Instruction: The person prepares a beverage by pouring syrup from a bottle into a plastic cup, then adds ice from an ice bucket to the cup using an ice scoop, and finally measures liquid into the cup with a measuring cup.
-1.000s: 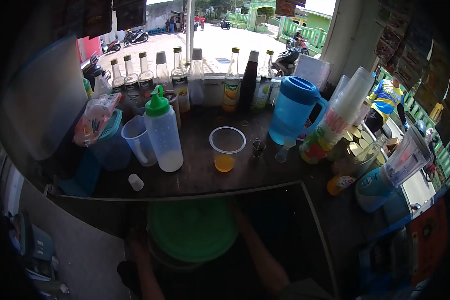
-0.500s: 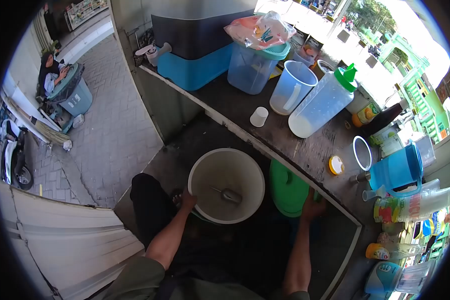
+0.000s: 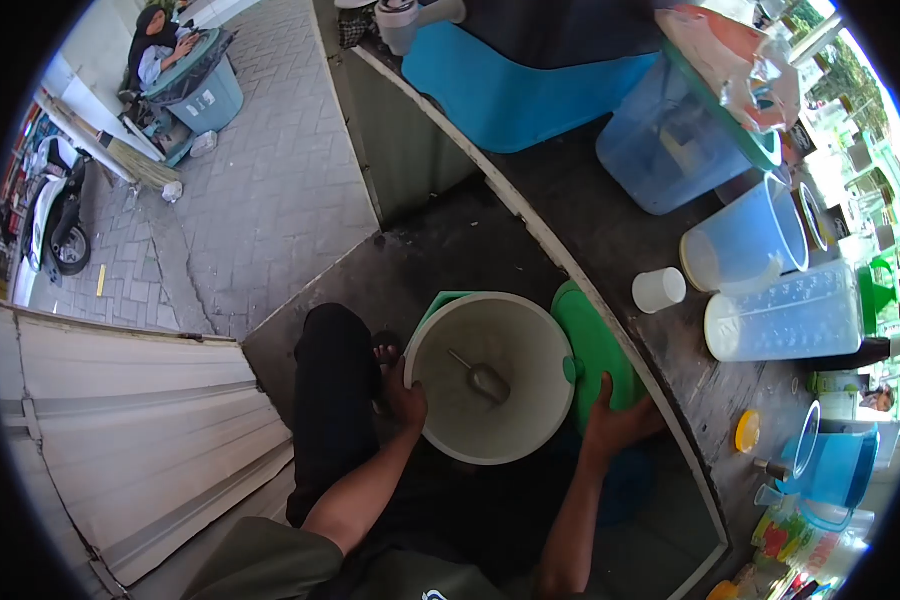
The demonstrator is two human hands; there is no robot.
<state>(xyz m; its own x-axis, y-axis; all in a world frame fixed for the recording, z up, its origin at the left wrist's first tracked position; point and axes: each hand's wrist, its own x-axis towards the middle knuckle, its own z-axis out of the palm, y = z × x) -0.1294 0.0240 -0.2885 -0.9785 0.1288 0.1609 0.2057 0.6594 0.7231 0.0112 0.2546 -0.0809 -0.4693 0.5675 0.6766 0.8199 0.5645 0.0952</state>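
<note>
A pale round bucket (image 3: pixel 440 415) stands between my legs, tilted so its inside faces me. A metal scoop (image 3: pixel 487 382) lies on its bottom. My left hand (image 3: pixel 405 402) is closed on the bucket's left rim. To the right of the bucket, a green lid (image 3: pixel 595 345) leans upright beneath the counter edge. My right hand (image 3: pixel 618 428) is at the lid's lower part, its thumb apart and pointing up across the green face, fingers stretched toward the counter. Part of a green object (image 3: pixel 438 303) shows behind the bucket's upper left.
The wooden counter (image 3: pixel 570 180) holds a clear tub (image 3: pixel 660 140), a measuring jug (image 3: pixel 740 240), a white cup (image 3: pixel 659 290), a squeeze bottle (image 3: pixel 785 315) and a blue pitcher (image 3: pixel 840 465). A metal panel (image 3: pixel 150 430) stands at left. A person sits beside a bin (image 3: pixel 205 95) outside.
The camera view has shifted, so the counter things appear farther right. My right thumb has spread away from its fingers by the lid. The left hand still holds the bucket rim.
</note>
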